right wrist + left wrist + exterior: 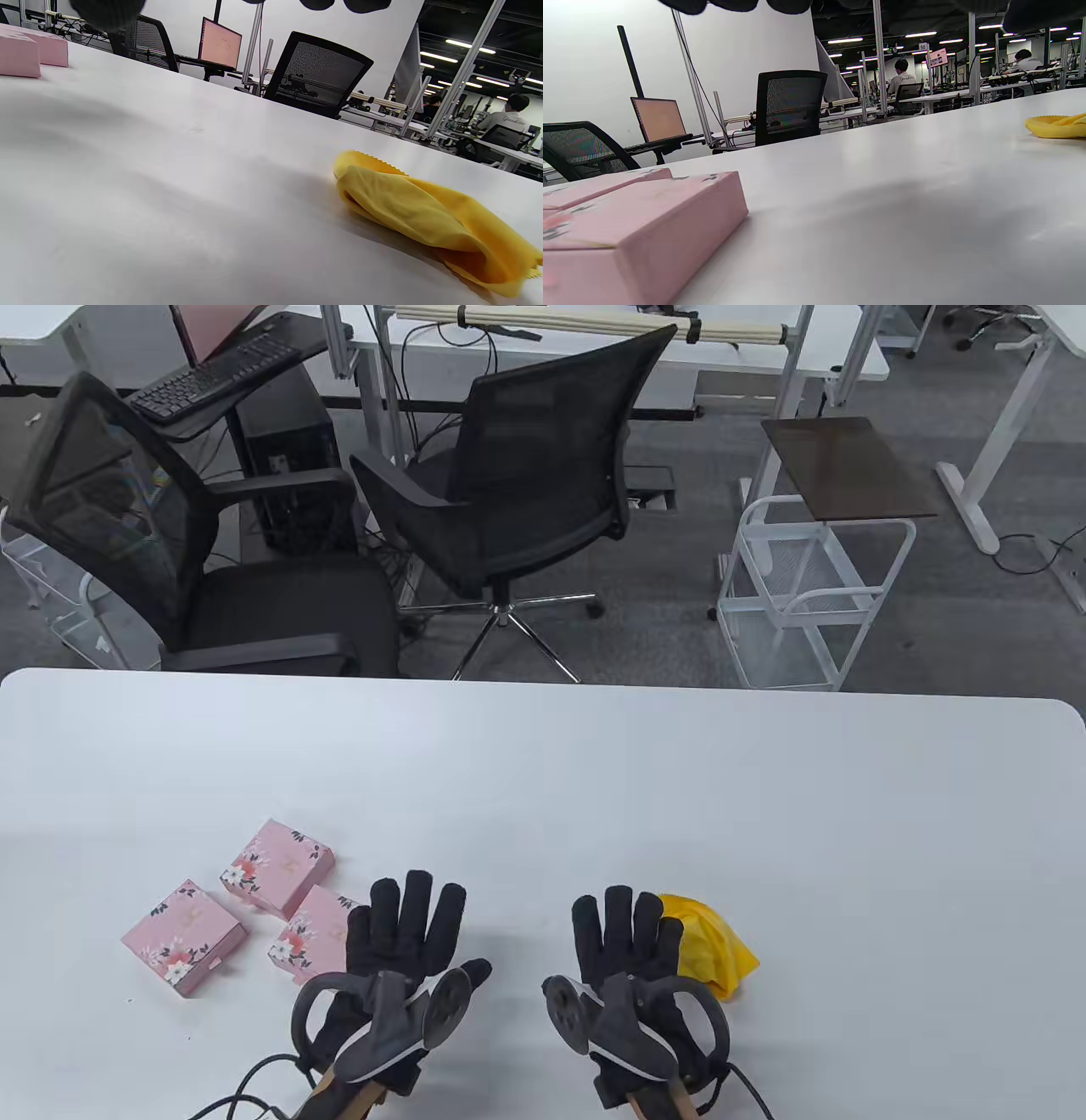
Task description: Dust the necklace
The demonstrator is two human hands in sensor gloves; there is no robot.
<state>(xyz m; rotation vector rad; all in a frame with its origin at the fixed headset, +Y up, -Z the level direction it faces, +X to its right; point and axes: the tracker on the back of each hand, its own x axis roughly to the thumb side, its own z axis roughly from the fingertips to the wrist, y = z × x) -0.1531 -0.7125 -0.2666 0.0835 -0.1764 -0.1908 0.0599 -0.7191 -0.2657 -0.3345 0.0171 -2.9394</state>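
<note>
Table view, lower centre: left hand [407,933] and right hand [626,937] lie palm-down on the white table [543,780], fingers straight and spread, holding nothing. Three closed pink boxes [254,903] sit at lower left, just beside the left hand; a crumpled yellow cloth [708,946] lies against the right hand. No necklace is visible.
</note>
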